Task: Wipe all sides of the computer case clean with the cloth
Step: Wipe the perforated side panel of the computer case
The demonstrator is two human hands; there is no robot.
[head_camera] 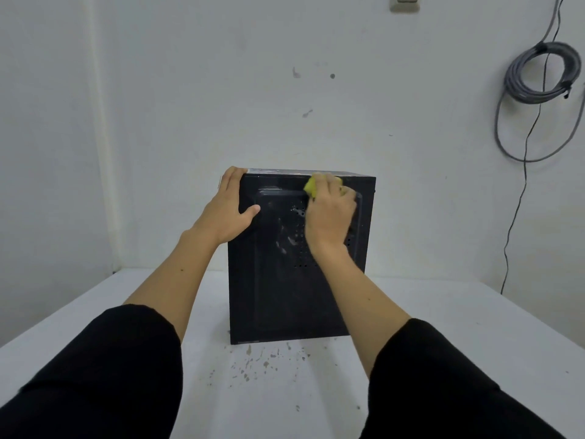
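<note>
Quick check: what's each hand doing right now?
Left hand: open, fingers straight, bracing the computer case at its upper left edge.
Right hand: gripping the yellow cloth against the case's top edge.

bare workroom — white table (474,327), coiled cable (538,74) on wall

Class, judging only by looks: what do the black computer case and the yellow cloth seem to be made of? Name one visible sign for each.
Computer case: probably painted sheet metal, matte black; signs are the pressed panel outline and punched vent holes.
Cloth: a soft yellow fabric, possibly microfibre or sponge; it bunches under the right hand. Blur leaves its weave unclear.
</note>
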